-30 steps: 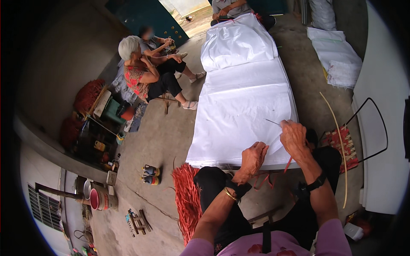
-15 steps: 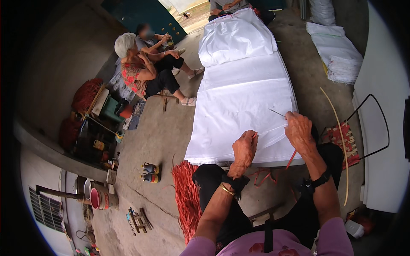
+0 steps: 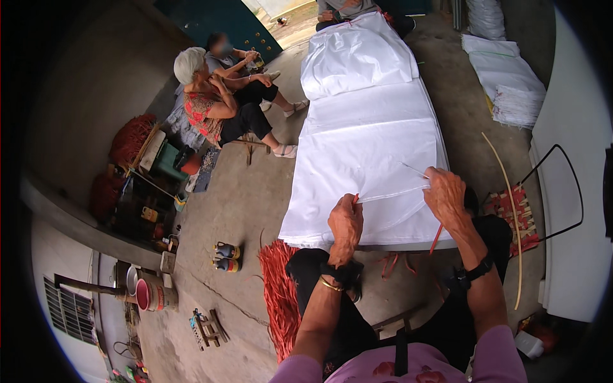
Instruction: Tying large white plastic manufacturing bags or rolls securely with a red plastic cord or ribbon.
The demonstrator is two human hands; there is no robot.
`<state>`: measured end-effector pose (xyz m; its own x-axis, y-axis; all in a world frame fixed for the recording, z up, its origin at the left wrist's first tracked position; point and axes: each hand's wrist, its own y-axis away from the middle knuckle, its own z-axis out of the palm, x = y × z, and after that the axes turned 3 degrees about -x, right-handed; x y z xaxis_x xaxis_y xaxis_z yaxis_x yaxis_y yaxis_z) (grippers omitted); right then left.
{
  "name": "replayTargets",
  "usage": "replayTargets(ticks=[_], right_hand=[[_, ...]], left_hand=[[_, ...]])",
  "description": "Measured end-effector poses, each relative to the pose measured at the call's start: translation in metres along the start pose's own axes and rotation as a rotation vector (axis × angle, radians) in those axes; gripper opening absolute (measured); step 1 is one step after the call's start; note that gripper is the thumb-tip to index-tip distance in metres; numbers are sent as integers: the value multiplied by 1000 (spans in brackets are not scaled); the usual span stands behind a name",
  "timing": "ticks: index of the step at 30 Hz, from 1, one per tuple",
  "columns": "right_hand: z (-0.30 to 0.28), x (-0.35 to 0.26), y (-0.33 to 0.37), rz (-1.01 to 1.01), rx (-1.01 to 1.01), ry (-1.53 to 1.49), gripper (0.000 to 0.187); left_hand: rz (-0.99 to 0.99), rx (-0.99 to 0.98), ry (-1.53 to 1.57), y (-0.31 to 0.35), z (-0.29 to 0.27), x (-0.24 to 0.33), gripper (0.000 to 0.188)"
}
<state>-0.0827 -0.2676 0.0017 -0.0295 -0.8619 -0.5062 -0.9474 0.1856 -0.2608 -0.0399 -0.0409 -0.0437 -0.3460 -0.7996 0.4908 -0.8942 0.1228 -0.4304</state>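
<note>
White woven plastic sacks (image 3: 364, 137) lie stacked on the long table in front of me. My left hand (image 3: 346, 223) is closed in a pinch at the near edge, on the hem of the top sack; a bit of red strip (image 3: 355, 198) shows at its fingertips. My right hand (image 3: 445, 196) grips a thin metal needle (image 3: 414, 169) pointing up and left over the sacks. Its fingers are also at the right end of the lifted hem, which stretches between both hands. From beneath the right hand hangs a red plastic strip (image 3: 437, 238).
A bundle of red strips (image 3: 278, 297) hangs beside my left leg. Right of the table lie a long cane (image 3: 509, 210), a woven-seat chair (image 3: 520, 217) and more folded sacks (image 3: 507, 80). Two people (image 3: 211, 108) sit at left; another person (image 3: 348, 7) is at the far end.
My left hand has moved left, drawing the sack's hem out tighter between my hands. My right hand has barely moved and keeps the needle.
</note>
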Motion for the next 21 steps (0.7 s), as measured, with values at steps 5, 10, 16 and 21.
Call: replayTargets(ticks=[5,10,16,21], right_hand=[[-3,-4,-3,54,-13,-39,22],[0,-5,-4,55,2,-52,22],[4,-5,-2,-2,15,-44,21],[5,-4,-2,4,-17,-67,21]], left_hand=[[-35,-41,41,0,-2,5,10],[-26,-47,64,1,1,6,15],[0,-67,72,3,2,7,16],[11,-124,44,5,4,8,15]])
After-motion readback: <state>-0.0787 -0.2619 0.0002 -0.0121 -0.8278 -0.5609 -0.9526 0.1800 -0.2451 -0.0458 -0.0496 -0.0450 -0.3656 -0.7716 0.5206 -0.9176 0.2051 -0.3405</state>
